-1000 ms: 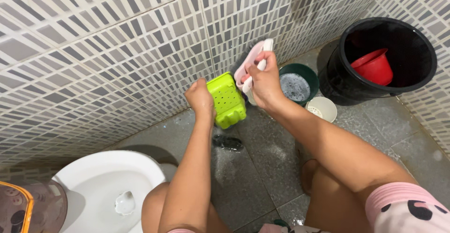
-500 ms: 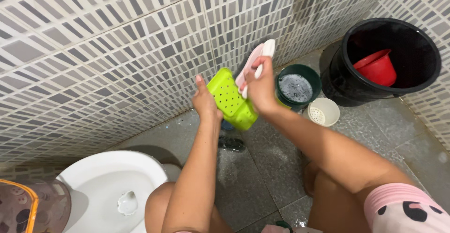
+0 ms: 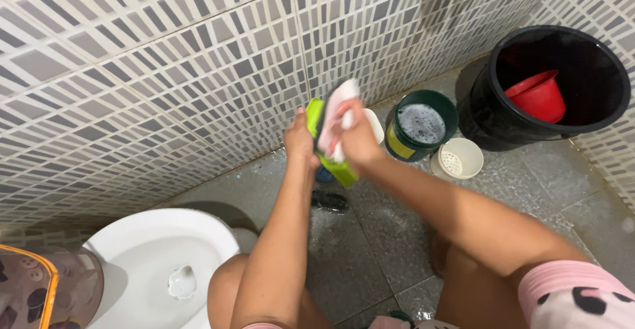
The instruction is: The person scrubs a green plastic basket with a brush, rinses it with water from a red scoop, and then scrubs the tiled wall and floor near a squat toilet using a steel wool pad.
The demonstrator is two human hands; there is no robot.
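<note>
1. A green tray (image 3: 331, 160) with little holes is held up on its edge above the floor (image 3: 370, 236), close to the tiled wall (image 3: 165, 71).
2. The tray is gripped by the left hand (image 3: 299, 140), with the fingers closed around its left side.
3. A pink brush (image 3: 333, 121) is held tight in the right hand (image 3: 357, 140), with the fingers wrapped around its handle.
4. The brush is pressed flat against the face of the tray, so the tray is being scrubbed.
5. Most of the tray is hidden by the brush and the hands, so it cannot be told how clean it is.
6. A thin line of foam is seen on the wet floor under the hands, so some soap has been used already.
7. A green cup (image 3: 420, 124) full of soapy water stands just beside the right hand.
8. A small white bowl (image 3: 458, 158) with holes in its bottom sits on the floor next to the cup.
9. A black bucket (image 3: 549, 91) stands in the corner, with a red scoop (image 3: 539, 94) lying inside it.
10. No rinsing is seen yet, so it is judged that the scrubbing is about in the middle, and the washing off with water is still left to be done.
11. A white toilet (image 3: 159, 263) is seen at the bottom left, well apart from the tray.
</note>
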